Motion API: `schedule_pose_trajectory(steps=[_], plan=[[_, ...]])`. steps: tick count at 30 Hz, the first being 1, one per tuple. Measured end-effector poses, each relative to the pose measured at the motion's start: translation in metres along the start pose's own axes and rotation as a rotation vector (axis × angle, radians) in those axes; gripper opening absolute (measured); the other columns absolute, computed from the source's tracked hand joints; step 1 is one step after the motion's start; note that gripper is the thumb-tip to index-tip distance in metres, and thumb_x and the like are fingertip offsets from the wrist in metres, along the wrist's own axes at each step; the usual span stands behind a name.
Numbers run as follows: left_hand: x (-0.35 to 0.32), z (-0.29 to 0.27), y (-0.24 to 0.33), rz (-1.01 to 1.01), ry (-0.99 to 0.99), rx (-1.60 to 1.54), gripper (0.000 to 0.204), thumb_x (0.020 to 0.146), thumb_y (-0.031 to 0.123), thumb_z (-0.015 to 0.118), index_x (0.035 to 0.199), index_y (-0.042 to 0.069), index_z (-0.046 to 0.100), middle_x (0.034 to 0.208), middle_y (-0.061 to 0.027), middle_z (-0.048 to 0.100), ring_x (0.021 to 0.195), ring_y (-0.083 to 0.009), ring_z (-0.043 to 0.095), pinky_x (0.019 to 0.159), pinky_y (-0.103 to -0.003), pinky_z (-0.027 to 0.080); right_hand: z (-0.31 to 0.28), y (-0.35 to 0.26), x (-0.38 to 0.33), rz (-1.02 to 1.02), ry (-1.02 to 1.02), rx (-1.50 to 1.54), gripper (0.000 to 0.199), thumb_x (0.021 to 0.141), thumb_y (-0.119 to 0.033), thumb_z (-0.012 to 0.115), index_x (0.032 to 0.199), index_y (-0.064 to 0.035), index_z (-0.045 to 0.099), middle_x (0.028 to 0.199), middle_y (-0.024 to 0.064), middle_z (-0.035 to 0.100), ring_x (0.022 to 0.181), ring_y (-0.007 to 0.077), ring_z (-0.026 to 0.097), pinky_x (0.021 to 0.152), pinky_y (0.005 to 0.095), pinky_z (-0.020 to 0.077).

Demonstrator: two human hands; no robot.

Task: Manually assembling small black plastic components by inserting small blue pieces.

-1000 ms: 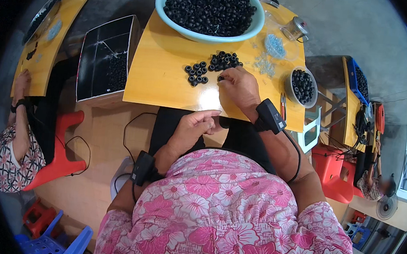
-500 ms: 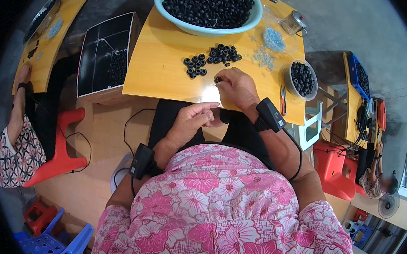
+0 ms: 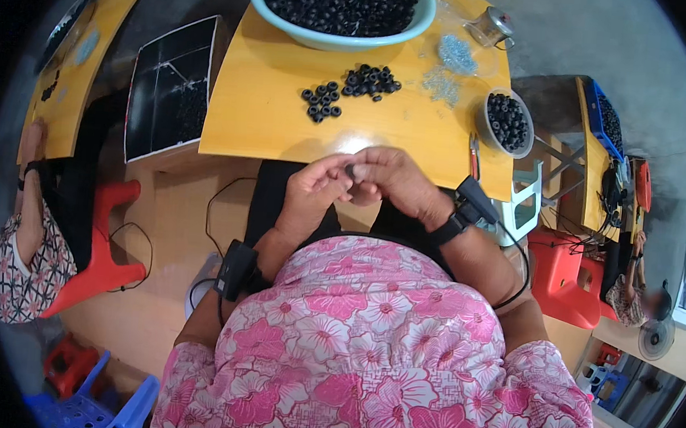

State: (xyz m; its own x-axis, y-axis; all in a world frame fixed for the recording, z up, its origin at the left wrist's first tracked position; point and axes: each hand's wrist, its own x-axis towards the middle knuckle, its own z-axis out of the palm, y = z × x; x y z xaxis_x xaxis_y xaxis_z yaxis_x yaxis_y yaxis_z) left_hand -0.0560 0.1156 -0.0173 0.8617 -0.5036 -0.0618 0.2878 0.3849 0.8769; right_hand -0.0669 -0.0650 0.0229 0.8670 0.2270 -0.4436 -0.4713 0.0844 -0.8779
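My right hand [image 3: 393, 179] pinches a small black ring-shaped piece [image 3: 350, 170] between thumb and fingers, just off the table's front edge. Against it comes my left hand [image 3: 315, 194], its fingertips drawn together; whether anything small is between them is hidden. Loose black pieces of the same kind lie on the yellow table [image 3: 255, 104] in two groups, a left cluster [image 3: 321, 103] and a fuller right cluster [image 3: 370, 81]. Small clear pieces [image 3: 441, 87] are scattered farther right, beside a pile of them [image 3: 457, 55].
A pale blue basin [image 3: 339, 43] heaped with black pieces stands at the back. To the right are a clear tub [image 3: 508, 124] of black pieces, a red-handled tool [image 3: 475, 156] and a metal-lidded jar [image 3: 493, 26]. A black-lined box [image 3: 170, 91] adjoins the table's left side. Other people sit at both sides.
My right hand has drawn back from the table toward me with the black ring-shaped piece. My left hand has risen to meet it, and the hands now touch.
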Motion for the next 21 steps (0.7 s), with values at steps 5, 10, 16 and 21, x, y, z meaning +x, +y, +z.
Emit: schedule_pose_trajectory(steps=[5,10,16,21], plan=[[-0.002,-0.003,-0.004,0.013,0.01,0.027,0.026,0.082,-0.004,0.061,0.108,-0.003,0.061,0.083,-0.0033,0.059,0.071,-0.0087,0.056,0.067,-0.02,0.046,0.012,-0.004,-0.006,0.046,-0.089,0.163,0.015,0.088,-0.011,0.056,0.093,0.0022,0.061,0.075,0.006,0.064,0.061,0.0066,0.052,0.056,0.0173,0.0407],[0.0,-0.001,-0.003,0.034,0.014,-0.053,0.025,0.079,-0.006,0.064,0.104,-0.004,0.061,0.087,-0.0048,0.062,0.076,-0.0094,0.057,0.069,-0.022,0.047,0.01,-0.007,-0.008,0.093,-0.015,0.144,0.012,0.085,-0.01,0.062,0.085,0.0012,0.064,0.074,0.0046,0.064,0.059,0.0064,0.053,0.053,0.0182,0.0421],[0.002,-0.012,-0.014,0.01,0.0,-0.017,0.02,0.079,-0.006,0.064,0.098,-0.004,0.06,0.089,-0.004,0.061,0.082,-0.0091,0.057,0.076,-0.022,0.048,0.006,-0.016,-0.008,-0.053,0.258,-0.207,0.01,0.083,-0.01,0.065,0.081,-0.0004,0.064,0.066,0.0022,0.061,0.056,0.0076,0.053,0.052,0.02,0.0419],[0.004,-0.007,-0.004,-0.073,-0.013,-0.055,0.018,0.079,-0.005,0.064,0.097,-0.003,0.06,0.089,-0.006,0.062,0.08,-0.0105,0.058,0.075,-0.023,0.05,-0.043,-0.013,0.012,-0.29,0.689,-0.57,0.015,0.075,-0.013,0.069,0.08,-0.0008,0.063,0.068,0.0062,0.063,0.059,0.0131,0.057,0.055,0.0266,0.0464]])
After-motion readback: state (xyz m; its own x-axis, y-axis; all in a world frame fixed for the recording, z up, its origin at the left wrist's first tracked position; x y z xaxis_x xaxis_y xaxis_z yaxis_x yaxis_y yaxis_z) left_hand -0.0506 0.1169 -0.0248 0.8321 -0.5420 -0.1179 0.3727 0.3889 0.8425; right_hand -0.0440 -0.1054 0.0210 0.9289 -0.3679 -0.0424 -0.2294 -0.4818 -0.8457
